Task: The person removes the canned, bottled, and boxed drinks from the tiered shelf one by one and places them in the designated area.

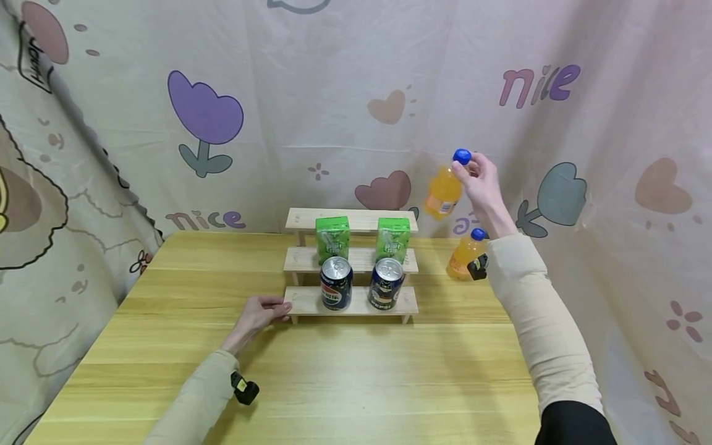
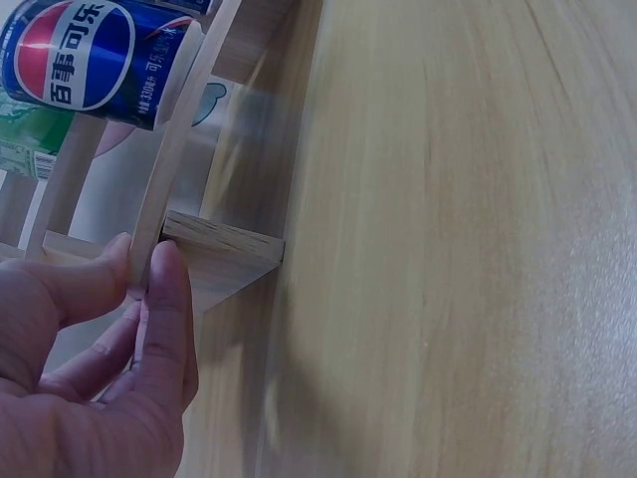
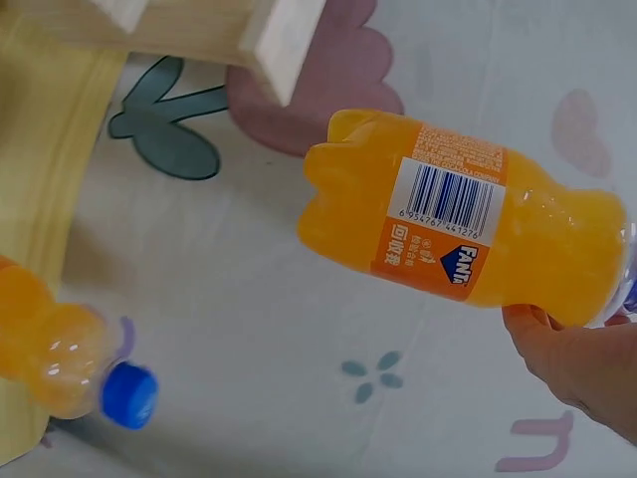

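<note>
My right hand (image 1: 483, 185) holds an orange soda bottle (image 1: 443, 193) by its neck, just under the blue cap, in the air to the right of the top shelf. In the right wrist view the bottle (image 3: 428, 214) shows a FANTA label and a barcode. My left hand (image 1: 262, 315) pinches the left end of the lowest step of a three-tier wooden rack (image 1: 303, 301). In the left wrist view the thumb and fingers of the left hand (image 2: 109, 349) grip that board's edge. A second orange soda bottle (image 1: 466, 254) stands on the table below the right hand.
Two cola cans, left (image 1: 336, 284) and right (image 1: 386, 284), stand on the lowest step. Two green drink cartons, left (image 1: 332, 238) and right (image 1: 392, 238), stand on the middle step. The wooden table (image 1: 356, 383) ends at a patterned curtain (image 1: 311, 86) behind the rack.
</note>
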